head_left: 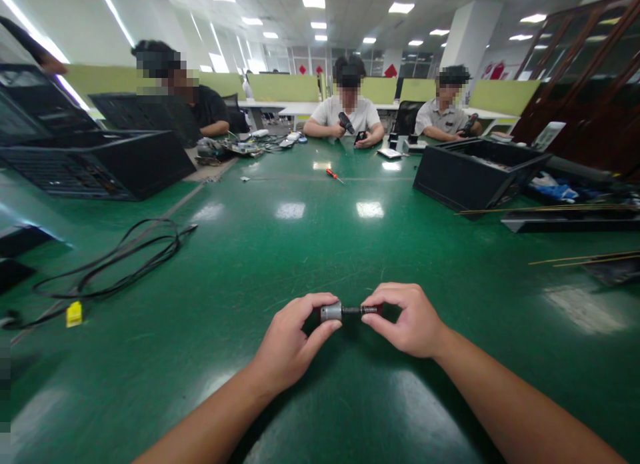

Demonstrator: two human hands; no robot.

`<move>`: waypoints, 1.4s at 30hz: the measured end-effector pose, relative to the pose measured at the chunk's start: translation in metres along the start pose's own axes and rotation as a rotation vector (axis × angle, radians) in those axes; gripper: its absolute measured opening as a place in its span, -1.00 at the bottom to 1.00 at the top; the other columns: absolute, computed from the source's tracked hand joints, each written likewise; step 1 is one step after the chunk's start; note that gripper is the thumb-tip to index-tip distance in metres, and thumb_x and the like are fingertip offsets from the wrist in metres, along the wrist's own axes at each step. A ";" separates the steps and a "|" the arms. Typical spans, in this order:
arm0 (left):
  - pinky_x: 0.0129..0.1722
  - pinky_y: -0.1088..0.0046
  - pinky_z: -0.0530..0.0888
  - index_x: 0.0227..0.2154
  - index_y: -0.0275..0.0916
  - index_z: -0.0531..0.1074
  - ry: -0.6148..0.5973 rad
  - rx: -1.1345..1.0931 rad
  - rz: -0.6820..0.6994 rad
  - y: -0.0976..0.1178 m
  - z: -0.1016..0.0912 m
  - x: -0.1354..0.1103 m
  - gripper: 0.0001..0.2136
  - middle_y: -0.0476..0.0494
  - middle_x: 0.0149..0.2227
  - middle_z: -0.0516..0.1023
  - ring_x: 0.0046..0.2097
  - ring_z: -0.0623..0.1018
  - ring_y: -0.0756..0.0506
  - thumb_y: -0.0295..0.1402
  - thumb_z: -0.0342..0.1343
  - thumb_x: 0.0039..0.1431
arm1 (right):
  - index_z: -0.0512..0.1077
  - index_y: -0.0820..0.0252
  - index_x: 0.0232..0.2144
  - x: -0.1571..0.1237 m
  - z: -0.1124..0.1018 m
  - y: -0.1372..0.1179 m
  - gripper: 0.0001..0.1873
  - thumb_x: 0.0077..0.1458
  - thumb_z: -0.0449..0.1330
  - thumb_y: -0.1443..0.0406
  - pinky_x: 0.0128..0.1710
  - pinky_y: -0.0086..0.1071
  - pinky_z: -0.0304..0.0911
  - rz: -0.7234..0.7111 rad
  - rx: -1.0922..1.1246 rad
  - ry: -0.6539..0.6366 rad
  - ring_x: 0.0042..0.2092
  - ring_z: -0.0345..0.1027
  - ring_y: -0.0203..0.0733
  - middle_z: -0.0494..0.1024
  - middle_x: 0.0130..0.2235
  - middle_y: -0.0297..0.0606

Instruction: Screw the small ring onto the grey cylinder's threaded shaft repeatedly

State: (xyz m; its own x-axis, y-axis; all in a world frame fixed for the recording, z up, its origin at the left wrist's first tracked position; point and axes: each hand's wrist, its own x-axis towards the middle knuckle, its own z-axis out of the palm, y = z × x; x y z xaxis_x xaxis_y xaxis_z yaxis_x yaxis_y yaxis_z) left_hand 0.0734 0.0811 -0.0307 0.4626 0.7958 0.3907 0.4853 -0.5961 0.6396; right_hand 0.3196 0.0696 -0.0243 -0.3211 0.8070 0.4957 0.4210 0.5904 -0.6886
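Both my hands meet low over the green table (320, 251), near its front edge. My left hand (293, 344) pinches a small silver cylinder (331, 311) between thumb and fingers. A thin dark shaft (356, 311) runs from the cylinder to the right. My right hand (403, 321) is closed on the far end of that shaft, where a bit of red shows. The piece is held level, just above the table top.
A looped black cable (125, 254) and a yellow tag (74, 314) lie at the left. Black computer cases stand at far left (100, 161) and at right (475, 171). A red-handled screwdriver (334, 175) lies mid-table. Three people sit at the far end, two of them holding tools.
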 end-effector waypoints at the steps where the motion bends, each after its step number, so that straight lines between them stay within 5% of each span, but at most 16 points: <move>1: -0.02 0.32 0.50 -0.01 -0.11 0.44 0.001 0.000 0.000 0.000 0.000 0.000 -0.76 -0.11 -0.07 0.61 -0.05 0.60 -0.12 -0.27 0.16 0.28 | 0.57 0.16 -0.35 0.000 0.000 0.000 -0.95 0.07 0.31 0.36 -0.32 -0.35 0.34 0.001 -0.002 0.000 -0.39 0.49 -0.21 0.63 -0.39 -0.27; 42: 0.00 0.38 0.47 -0.01 -0.09 0.42 -0.010 -0.029 -0.013 0.000 -0.003 0.000 -0.76 -0.05 -0.06 0.59 -0.03 0.58 -0.08 -0.30 0.15 0.29 | 0.56 0.21 -0.37 0.000 -0.005 -0.001 -0.96 0.05 0.31 0.38 -0.33 -0.37 0.32 0.004 0.014 0.006 -0.40 0.47 -0.23 0.59 -0.43 -0.26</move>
State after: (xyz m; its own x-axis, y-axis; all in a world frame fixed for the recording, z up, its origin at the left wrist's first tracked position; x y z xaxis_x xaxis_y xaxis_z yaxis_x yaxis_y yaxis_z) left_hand 0.0714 0.0817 -0.0292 0.4638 0.8021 0.3762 0.4694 -0.5826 0.6634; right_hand 0.3237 0.0694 -0.0212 -0.3141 0.8095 0.4961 0.4101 0.5870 -0.6981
